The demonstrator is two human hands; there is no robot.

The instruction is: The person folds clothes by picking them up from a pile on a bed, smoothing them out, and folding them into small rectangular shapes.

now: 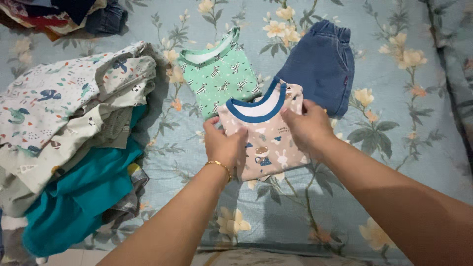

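While a heaped pile of unfolded clothes (74, 143) (printed white cotton on top, teal fabric beneath) slumps at the left of the floral pale-blue bedsheet (419, 148), the left hand (224, 143), a thin gold bangle (219, 165) at its wrist, presses flat on the lower left part of a folded beige child's top with a blue neckband and small animal prints (268, 143). Just behind that top lies a folded mint-green shirt with zebra print (219, 74), its lower edge tucked under the beige one. Right of centre, the right hand (308, 125) grips the beige top's upper right edge, fingers curled over the cloth. Folded dark-blue denim shorts (322, 64) lie just beyond it.
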